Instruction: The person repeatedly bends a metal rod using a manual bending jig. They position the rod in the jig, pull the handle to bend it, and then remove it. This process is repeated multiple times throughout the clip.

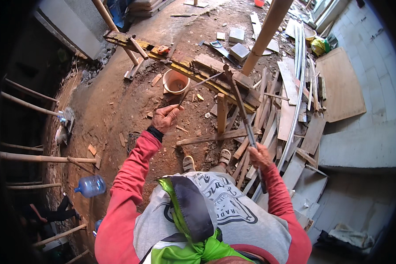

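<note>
My left hand [166, 118] is closed on a thin, bent steel rod [201, 82], whose far part runs up to the wooden bench beam [180, 66]. In my right hand [259, 156] is a long metal bar with a notched head [240, 99], gripped near its lower end. The bar's head lies over the beam, close to the rod's far end; whether they touch I cannot tell. On the beam rests an orange tape measure [163, 49], left of the rod.
A pale bucket [176, 82] stands below the beam. Wood scraps and planks [268, 114] pile up at right, beside long metal strips [300, 66]. Grey blocks [239, 52] and a handsaw [223, 52] lie beyond. A bamboo pole [266, 37] rises by the beam; a blue water jug [91, 186] lies at left.
</note>
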`<state>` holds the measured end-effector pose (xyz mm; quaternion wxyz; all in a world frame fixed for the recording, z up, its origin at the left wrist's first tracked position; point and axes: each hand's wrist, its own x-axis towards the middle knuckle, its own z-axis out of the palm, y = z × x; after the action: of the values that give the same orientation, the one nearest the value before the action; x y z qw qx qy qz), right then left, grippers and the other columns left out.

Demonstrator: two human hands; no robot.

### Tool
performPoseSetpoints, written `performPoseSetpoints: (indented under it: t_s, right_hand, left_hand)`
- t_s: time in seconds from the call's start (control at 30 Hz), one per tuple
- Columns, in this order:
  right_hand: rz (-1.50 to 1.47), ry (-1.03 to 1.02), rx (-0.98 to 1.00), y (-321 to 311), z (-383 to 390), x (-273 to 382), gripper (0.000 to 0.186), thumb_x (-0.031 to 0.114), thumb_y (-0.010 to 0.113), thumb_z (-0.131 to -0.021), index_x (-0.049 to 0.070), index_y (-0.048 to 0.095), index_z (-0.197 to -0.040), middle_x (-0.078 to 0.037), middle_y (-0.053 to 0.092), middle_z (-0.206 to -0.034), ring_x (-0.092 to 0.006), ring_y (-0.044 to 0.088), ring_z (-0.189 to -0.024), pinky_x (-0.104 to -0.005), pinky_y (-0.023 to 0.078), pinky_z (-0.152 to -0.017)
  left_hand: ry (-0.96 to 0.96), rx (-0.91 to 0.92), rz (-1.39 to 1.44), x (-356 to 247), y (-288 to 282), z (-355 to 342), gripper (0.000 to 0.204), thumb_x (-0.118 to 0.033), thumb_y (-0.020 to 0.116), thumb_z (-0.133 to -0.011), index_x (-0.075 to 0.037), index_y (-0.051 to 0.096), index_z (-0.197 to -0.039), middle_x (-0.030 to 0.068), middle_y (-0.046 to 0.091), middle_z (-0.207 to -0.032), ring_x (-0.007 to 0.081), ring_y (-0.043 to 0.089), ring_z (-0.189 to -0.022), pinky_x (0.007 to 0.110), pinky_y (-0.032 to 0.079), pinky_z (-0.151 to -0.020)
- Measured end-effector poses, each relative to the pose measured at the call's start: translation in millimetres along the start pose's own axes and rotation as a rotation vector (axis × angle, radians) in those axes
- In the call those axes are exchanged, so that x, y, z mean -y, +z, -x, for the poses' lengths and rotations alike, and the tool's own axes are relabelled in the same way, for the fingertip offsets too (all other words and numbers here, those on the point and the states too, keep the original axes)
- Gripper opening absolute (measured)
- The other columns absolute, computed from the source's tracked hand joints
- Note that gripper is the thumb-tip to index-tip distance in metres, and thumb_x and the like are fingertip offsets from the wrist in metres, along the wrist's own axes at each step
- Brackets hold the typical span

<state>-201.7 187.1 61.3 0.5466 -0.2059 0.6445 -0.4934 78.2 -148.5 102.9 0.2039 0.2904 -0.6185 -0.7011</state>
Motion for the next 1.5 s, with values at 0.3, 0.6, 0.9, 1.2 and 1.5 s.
performPoseSetpoints:
  t_s: [0.3,0.6,0.9,1.2,1.5]
  right_hand:
    - [0.171,0.105,-0.01,-61,47,9,0.036,0.039,0.058,-0.098,0.01,0.045,-0.081,0.003,0.041,-0.053,-0.0089,0.04,-0.037,-0.027,0.032,-0.032]
    - [0.374,0.124,0.067,-81,18,9,0.038,0.039,0.057,-0.098,0.007,0.046,-0.081,-0.001,0.047,-0.055,-0.0118,0.046,-0.038,-0.0312,0.036,-0.033]
    - [0.306,0.239,0.159,-89,2,38,0.036,0.041,0.055,-0.099,0.009,0.046,-0.084,0.003,0.041,-0.058,-0.0086,0.04,-0.038,-0.0284,0.035,-0.032]
    - [0.331,0.177,0.161,-59,-6,29,0.036,0.039,0.057,-0.1,0.008,0.047,-0.084,0.0,0.046,-0.055,-0.0107,0.046,-0.037,-0.0302,0.037,-0.032]
    - [0.353,0.162,0.139,-62,-17,32,0.041,0.044,0.056,-0.099,0.007,0.046,-0.083,0.0,0.046,-0.055,-0.0115,0.045,-0.036,-0.0307,0.036,-0.031]
  left_hand:
    - [0.283,0.138,-1.014,25,-20,-7,0.02,-0.021,0.07,-0.09,-0.01,0.075,-0.105,0.0134,0.074,-0.098,0.0267,0.074,-0.088,0.034,0.057,-0.075]
    - [0.175,0.07,-1.123,9,-27,-17,0.025,-0.035,0.07,-0.09,-0.011,0.076,-0.091,0.0091,0.068,-0.07,0.0224,0.066,-0.062,0.036,0.049,-0.059]
    - [0.127,0.153,-1.317,12,-53,-21,0.039,-0.046,0.062,-0.093,-0.01,0.072,-0.081,0.0118,0.063,-0.065,0.031,0.062,-0.06,0.04,0.047,-0.057]
    - [0.014,0.238,-1.043,32,-13,-44,0.045,-0.048,0.057,-0.096,-0.007,0.069,-0.084,0.0172,0.063,-0.069,0.0348,0.063,-0.064,0.044,0.047,-0.06]
    - [0.066,0.14,-1.156,64,2,-72,0.047,-0.044,0.05,-0.1,-0.005,0.059,-0.075,0.0196,0.061,-0.07,0.0417,0.061,-0.071,0.048,0.047,-0.062]
